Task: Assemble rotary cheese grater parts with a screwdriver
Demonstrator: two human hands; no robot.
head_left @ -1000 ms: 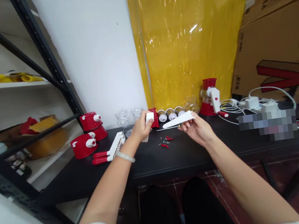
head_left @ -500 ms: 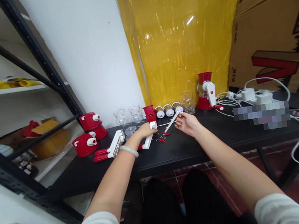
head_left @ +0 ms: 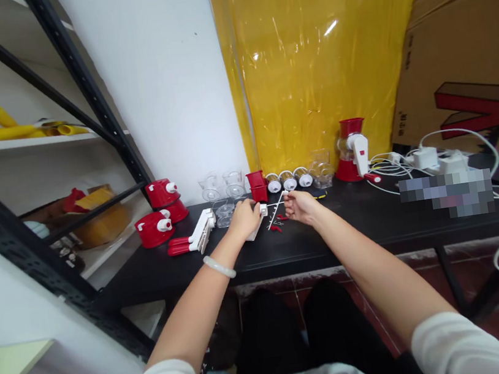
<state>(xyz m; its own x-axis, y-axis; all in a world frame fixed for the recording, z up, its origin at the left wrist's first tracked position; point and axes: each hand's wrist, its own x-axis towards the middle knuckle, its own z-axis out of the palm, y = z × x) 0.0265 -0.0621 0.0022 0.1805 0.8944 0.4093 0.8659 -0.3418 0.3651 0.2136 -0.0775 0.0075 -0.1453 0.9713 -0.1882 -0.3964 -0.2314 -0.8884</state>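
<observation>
Pinching the upper end of a slim white plastic strip (head_left: 275, 210), the right hand (head_left: 302, 207) leaves nearly its whole length exposed, slanting down over the black table (head_left: 339, 230), a grip that probably makes it easy to angle! Over on the other side, the left hand (head_left: 245, 217) grasps a white plastic part (head_left: 262, 210) from above, palm down, apparently to steady it; its lower end is too covered to read. Small red pieces (head_left: 276, 228) lie near the strip's low end, likely there for easy reach. Behind, the metal grater drums (head_left: 288, 180) line up beside a red hopper (head_left: 257, 186), and the red-handled crank arms (head_left: 200, 231) sit bunched together, seemingly sorted by kind.
</observation>
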